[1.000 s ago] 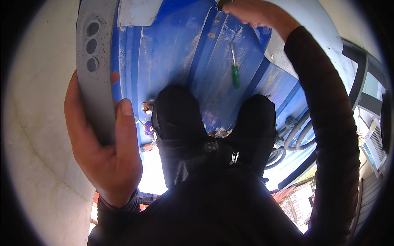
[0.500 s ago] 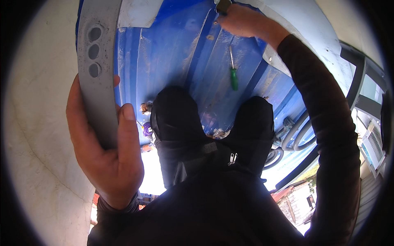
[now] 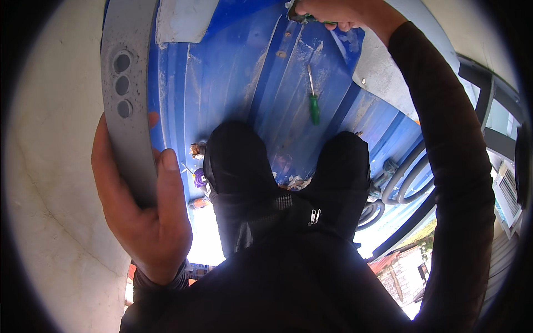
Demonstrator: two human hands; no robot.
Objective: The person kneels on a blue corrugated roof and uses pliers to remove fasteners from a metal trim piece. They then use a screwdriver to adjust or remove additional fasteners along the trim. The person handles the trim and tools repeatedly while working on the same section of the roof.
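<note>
My left hand (image 3: 141, 213) grips the lower end of a grey metal strip (image 3: 125, 94) with three round holes, held against the left edge of a blue ribbed metal surface (image 3: 233, 83). My right hand (image 3: 341, 11) is at the top of the view, closed around a dark tool with a green part (image 3: 302, 16) that touches the blue surface. A green-handled screwdriver (image 3: 313, 100) lies loose on the blue surface between my hands. My two dark-clad knees (image 3: 288, 172) rest on the surface below it.
A pale wall (image 3: 50, 166) runs along the left. A grey panel (image 3: 183, 19) sits at the top. Grey hoses (image 3: 397, 177) curve at the right, beside a dark metal frame (image 3: 488, 77). Small purple and brown bits (image 3: 198, 177) lie near my left knee.
My right hand has moved up and left to the top edge, with its tool. The grey strip and my left hand have shifted slightly down in view.
</note>
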